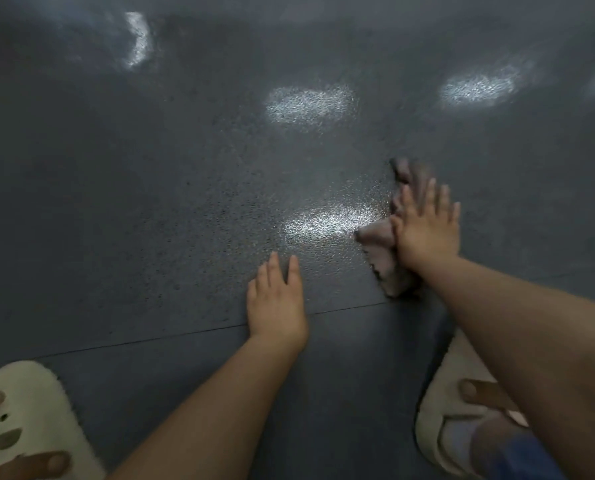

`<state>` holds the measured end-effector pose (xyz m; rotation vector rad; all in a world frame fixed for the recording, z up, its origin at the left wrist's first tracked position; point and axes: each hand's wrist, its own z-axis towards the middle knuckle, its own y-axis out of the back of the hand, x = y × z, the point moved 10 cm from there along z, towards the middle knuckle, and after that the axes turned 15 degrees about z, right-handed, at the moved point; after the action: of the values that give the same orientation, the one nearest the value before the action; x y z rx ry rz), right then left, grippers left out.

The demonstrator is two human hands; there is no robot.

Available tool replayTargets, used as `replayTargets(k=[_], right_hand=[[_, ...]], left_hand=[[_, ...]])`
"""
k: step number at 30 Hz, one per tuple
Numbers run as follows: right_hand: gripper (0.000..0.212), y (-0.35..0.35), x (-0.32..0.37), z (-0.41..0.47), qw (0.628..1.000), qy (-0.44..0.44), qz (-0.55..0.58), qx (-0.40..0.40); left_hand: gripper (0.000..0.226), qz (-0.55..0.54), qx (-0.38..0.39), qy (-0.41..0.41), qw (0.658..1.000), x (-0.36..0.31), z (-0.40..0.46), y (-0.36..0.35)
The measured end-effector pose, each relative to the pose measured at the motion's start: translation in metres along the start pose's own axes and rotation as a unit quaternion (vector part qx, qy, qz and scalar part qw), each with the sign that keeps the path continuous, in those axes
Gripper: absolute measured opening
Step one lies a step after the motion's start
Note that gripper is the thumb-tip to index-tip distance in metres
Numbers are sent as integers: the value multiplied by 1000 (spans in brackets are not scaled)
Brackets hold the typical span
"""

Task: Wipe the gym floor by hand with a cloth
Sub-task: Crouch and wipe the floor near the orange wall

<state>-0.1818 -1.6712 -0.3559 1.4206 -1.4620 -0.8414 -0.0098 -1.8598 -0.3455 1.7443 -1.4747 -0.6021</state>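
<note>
A dark grey, pebbled gym floor point(185, 188) fills the view and shines with wet patches. My right hand point(427, 230) lies flat with straight fingers on a crumpled pinkish-grey cloth point(381, 252), pressing it onto the floor right of centre. The cloth sticks out beyond the fingertips and left of the palm; part of it is hidden under the hand. My left hand point(277, 303) rests flat on the bare floor, fingers straight, a little left of the cloth and not touching it.
A thin seam point(143, 341) between floor tiles runs across under my left wrist. My feet in pale slippers stand at the lower left point(26, 417) and lower right point(445, 410). Bright light reflections point(310, 105) dot the floor farther ahead.
</note>
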Motion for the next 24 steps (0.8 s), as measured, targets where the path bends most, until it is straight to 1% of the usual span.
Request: replayTargets(k=[2,4,7,9,11,12,13,16,17,19,21,24], right_hand=[[56,6,-7,2,1000,1,4,-17],[53,-2,16,-6,998,43,36,-19],[59,-31,77,-35,985,135,103,19],[56,-48,116,-65,968,224,108,35],[51,-63,140,-97,945,309,90,55],[50,-71,144,-112,935,340,74,70],[49,-76,143,-123,925,367,61,77],[47,-75,124,-129,906,416,37,73],[48,-72,114,-121,907,414,26,67],[50,-63,86,-94,927,371,15,56],[53,-48,49,-62,955,294,24,40],[61,-15,-15,-23,988,146,52,-11]], left_hand=[[103,25,17,1,1000,-3,2,-4],[108,41,25,5,999,-2,2,-6],[118,54,30,26,998,4,0,-7],[123,54,37,51,997,11,-1,-9],[113,59,28,58,996,15,-1,-11],[107,65,18,57,996,16,-1,-10],[106,67,13,58,996,16,0,-10],[123,76,34,55,995,14,0,-13],[126,86,41,54,994,13,0,-13],[129,102,48,53,992,13,0,-12],[130,108,53,54,991,13,0,-11],[131,115,57,52,990,13,0,-9]])
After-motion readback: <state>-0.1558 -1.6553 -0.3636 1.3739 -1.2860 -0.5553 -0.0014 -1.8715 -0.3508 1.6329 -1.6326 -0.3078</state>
